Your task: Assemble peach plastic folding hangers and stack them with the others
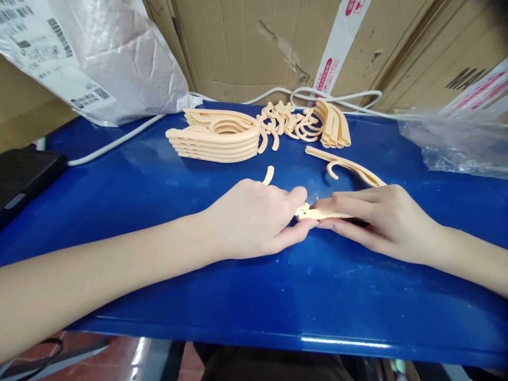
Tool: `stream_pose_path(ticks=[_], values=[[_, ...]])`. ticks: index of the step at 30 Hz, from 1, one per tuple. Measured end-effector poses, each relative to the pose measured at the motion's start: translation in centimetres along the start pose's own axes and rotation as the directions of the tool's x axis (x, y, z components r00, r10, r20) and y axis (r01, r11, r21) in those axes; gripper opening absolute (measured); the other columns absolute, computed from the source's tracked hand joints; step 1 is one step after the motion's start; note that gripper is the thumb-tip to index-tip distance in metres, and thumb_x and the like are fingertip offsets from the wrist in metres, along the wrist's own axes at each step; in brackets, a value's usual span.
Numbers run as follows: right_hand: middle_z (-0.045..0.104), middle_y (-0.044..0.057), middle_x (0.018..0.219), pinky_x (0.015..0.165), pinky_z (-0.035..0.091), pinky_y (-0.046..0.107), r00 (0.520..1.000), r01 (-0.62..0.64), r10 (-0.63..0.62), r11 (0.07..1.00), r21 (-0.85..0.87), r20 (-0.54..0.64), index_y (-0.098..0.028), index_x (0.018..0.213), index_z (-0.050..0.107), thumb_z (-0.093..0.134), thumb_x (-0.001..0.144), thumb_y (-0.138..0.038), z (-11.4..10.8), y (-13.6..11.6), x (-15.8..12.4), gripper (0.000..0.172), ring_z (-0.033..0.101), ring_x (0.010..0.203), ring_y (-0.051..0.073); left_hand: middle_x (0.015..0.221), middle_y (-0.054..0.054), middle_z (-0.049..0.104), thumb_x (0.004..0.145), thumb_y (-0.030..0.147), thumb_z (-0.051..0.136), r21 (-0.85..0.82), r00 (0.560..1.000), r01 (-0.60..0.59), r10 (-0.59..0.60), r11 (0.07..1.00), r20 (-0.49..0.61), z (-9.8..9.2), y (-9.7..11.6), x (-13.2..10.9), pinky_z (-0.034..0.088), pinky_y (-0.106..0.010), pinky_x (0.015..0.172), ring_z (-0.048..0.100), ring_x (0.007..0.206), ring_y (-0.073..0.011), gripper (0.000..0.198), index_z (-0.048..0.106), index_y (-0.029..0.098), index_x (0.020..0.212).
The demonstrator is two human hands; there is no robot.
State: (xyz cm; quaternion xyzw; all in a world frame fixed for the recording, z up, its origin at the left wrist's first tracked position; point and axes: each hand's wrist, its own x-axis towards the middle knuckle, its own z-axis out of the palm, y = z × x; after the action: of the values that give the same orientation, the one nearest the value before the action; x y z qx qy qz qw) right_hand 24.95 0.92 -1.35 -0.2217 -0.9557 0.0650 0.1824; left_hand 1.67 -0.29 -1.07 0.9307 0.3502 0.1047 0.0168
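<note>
My left hand (262,219) is closed on a cream plastic hanger hook (269,175); its curved tip shows beyond the knuckles, the rest is mostly covered. My right hand (375,219) pinches a cream hanger arm (317,214), whose far part is hidden under the fingers. Where the two hands meet, the hook's base end and the arm's narrow end touch; whether they are joined I cannot tell. Just behind my right hand lies another hanger arm (353,166), with a hook (332,170) beside it.
Folded hangers (214,143) are stacked at the back left of the blue table (254,301). Loose hooks (283,119) and hanger arms (334,124) lie to their right. A phone (27,177), white cable (115,142), plastic parcel (127,58), cardboard boxes (238,47) and clear plastic bag (460,145) surround them.
</note>
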Motion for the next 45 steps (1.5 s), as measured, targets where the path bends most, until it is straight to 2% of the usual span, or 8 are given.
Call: stream_pose_path(ticks=[4,10,14,23,45], values=[[0.074,0.005,0.097,0.067,0.049,0.023,1.000,0.000,0.000,1.000,0.008,0.004,-0.016,0.110,0.065,0.048,0.099,-0.026,-0.01,0.01,-0.03,0.022,0.071,0.079,0.013,0.060,0.003,0.058,0.096,0.040,0.043,0.002,0.998,-0.015,0.015,1.000,-0.056,0.21,-0.05,-0.09,0.016,-0.025,0.045,0.047,0.045,-0.0128,0.030,0.053,0.017,0.079],[0.074,0.005,0.097,0.066,0.048,0.023,1.000,0.003,-0.003,1.000,0.007,0.008,-0.016,0.111,0.064,0.047,0.099,-0.025,-0.05,0.03,0.02,0.023,0.070,0.078,0.013,0.064,0.002,0.060,0.097,0.040,0.042,-0.004,0.999,0.009,-0.009,1.000,0.031,-0.26,0.04,-0.04,0.017,-0.025,0.046,0.051,0.050,-0.0144,0.029,0.052,0.017,0.081],[0.074,0.004,0.095,0.065,0.048,0.023,1.000,0.007,-0.007,1.000,0.007,0.013,-0.015,0.110,0.064,0.048,0.099,-0.025,-0.06,-0.03,0.05,0.022,0.069,0.076,0.012,0.066,0.002,0.060,0.097,0.040,0.041,-0.007,0.999,0.018,-0.018,1.000,0.047,-0.38,0.15,-0.05,0.017,-0.025,0.047,0.052,0.051,-0.0153,0.029,0.051,0.018,0.082],[0.074,0.003,0.095,0.062,0.049,0.025,1.000,-0.003,0.003,1.000,0.002,0.031,-0.016,0.113,0.063,0.048,0.099,-0.027,-0.04,0.01,-0.02,0.023,0.070,0.076,0.014,0.068,0.002,0.061,0.097,0.041,0.041,0.004,0.999,0.028,-0.028,1.000,0.045,-0.27,0.19,-0.25,0.018,-0.026,0.046,0.056,0.054,-0.0171,0.029,0.051,0.018,0.083],[0.073,0.003,0.090,0.060,0.047,0.025,0.999,-0.007,0.007,1.000,-0.016,0.031,-0.019,0.115,0.063,0.051,0.097,-0.025,0.13,0.05,-0.19,0.023,0.070,0.073,0.015,0.064,0.003,0.060,0.096,0.041,0.046,-0.003,1.000,-0.011,0.011,1.000,-0.002,-0.13,0.00,-0.14,0.015,-0.025,0.045,0.051,0.049,-0.0134,0.028,0.053,0.016,0.083]])
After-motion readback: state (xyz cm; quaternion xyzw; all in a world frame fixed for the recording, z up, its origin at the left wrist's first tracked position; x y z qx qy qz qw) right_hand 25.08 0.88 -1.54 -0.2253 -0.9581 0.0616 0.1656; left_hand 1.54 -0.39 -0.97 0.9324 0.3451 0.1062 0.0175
